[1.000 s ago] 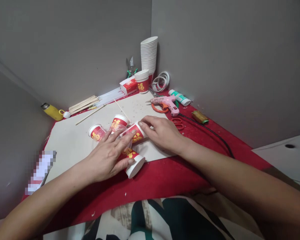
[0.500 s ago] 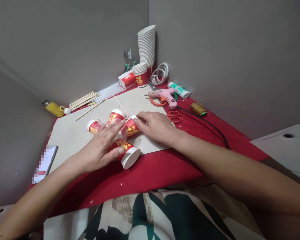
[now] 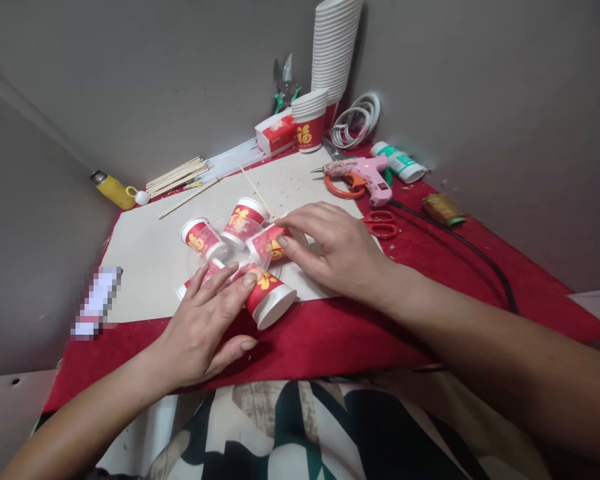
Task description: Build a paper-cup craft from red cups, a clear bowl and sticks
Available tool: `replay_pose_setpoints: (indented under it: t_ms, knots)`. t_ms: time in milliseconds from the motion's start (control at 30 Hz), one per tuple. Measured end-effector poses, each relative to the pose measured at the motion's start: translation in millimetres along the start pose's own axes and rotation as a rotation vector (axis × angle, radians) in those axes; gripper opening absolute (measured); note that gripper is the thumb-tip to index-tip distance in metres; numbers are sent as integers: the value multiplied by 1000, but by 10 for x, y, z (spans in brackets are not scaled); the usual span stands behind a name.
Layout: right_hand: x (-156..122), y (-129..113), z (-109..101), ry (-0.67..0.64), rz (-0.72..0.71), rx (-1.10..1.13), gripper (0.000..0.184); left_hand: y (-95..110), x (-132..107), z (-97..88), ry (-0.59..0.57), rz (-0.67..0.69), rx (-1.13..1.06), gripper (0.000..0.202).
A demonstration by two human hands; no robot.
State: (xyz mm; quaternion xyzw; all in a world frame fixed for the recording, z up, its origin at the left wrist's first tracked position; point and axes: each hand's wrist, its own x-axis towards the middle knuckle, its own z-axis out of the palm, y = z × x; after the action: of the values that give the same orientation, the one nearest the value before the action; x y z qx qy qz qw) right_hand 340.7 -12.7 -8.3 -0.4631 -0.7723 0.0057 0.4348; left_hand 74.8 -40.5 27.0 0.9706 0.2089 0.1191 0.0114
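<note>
Several red-and-white paper cups with gold characters lie on their sides in a ring, among them an upper cup (image 3: 243, 217), a left cup (image 3: 203, 240) and a near cup (image 3: 273, 303). A clear plastic disc (image 3: 220, 230) overlaps their inner ends. My left hand (image 3: 207, 327) lies over the near side of the ring with fingers spread, its fingertips touching the near cup and the disc's edge. At the right, my right hand (image 3: 335, 250) holds the outer end of the right cup (image 3: 275, 248) between thumb and fingers. Part of a lower-left cup is hidden under my left fingers.
Beyond the grey board (image 3: 145, 267) stand stacked paper cups (image 3: 333, 53), a red-white box (image 3: 277, 133) and pruning shears (image 3: 285, 87). Wooden sticks (image 3: 177, 177) lie at the back left. A pink glue gun (image 3: 367, 173), red-handled scissors (image 3: 380, 223) and thread spool (image 3: 443, 210) are on the right.
My left hand has drawn back toward me and spread, showing more of the disc and cups. My right hand stays at the right cup. The view has shifted.
</note>
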Motion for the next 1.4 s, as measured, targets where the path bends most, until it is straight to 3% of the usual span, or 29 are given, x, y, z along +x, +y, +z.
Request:
replay_pose_setpoints:
  t_ms: [367,567,733,800,933,1133,1400]
  knots:
    - [12,-74,-68,-153,98,-5,23,-32,14,132,91,-30,-170,81]
    - [3,-41,-63,-106,68,13,24,-10,-8,23,112,-33,-126,74]
    - [-13,-58,-71,-48,11,61,22,-150,-289,-98,375,-212,-104,63]
    - [-18,-79,-62,-50,-10,88,21,-219,-399,-99,410,-246,-85,65]
    - [-32,-97,-14,-80,-15,101,22,-311,-484,-41,305,-194,49,72]
    - [-40,-70,30,-109,0,92,22,-381,-409,73,213,-81,110,77]
    - [-35,-42,18,-126,15,63,21,-387,-405,158,247,-118,39,75]
